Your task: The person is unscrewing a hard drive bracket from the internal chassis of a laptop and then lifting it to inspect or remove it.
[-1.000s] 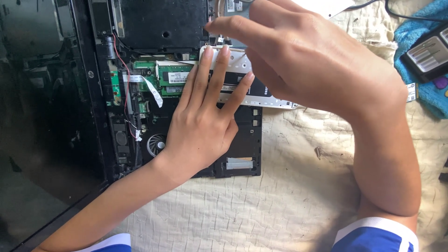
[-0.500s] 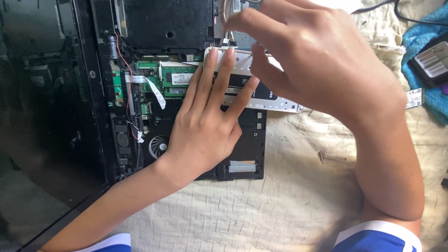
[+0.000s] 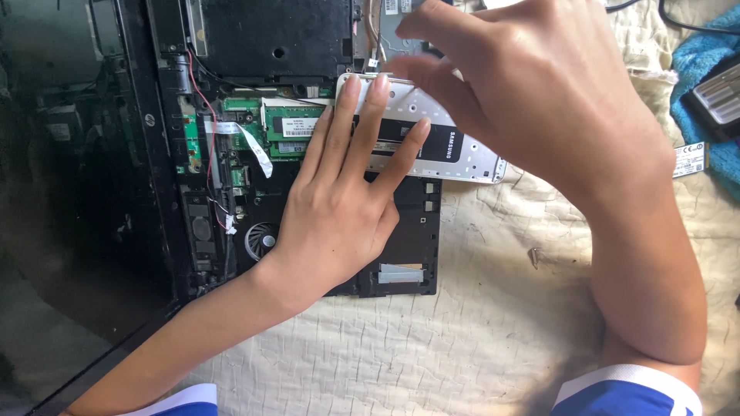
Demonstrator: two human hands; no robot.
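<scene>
An opened black laptop base [image 3: 270,46] lies on a cream quilted cloth [image 3: 478,308]. A silver drive caddy [image 3: 462,154] holding a black drive rests tilted across the laptop's right edge. My left hand [image 3: 335,208] lies flat on the laptop, its fingers spread and its fingertips pressing on the caddy's left end. My right hand [image 3: 539,100] reaches in from the right above the caddy and pinches its upper edge with the fingertips. It hides the far side of the caddy.
A green memory module [image 3: 293,123], a white ribbon cable [image 3: 250,142] and a round fan [image 3: 260,240] show inside the laptop. A small screw [image 3: 532,254] lies on the cloth. At the right edge are a blue cloth [image 3: 694,69] with a grey device [image 3: 721,96] and a small card [image 3: 688,159].
My right hand has shifted slightly up and to the right over the caddy. My left hand stays pressed on the caddy's left end.
</scene>
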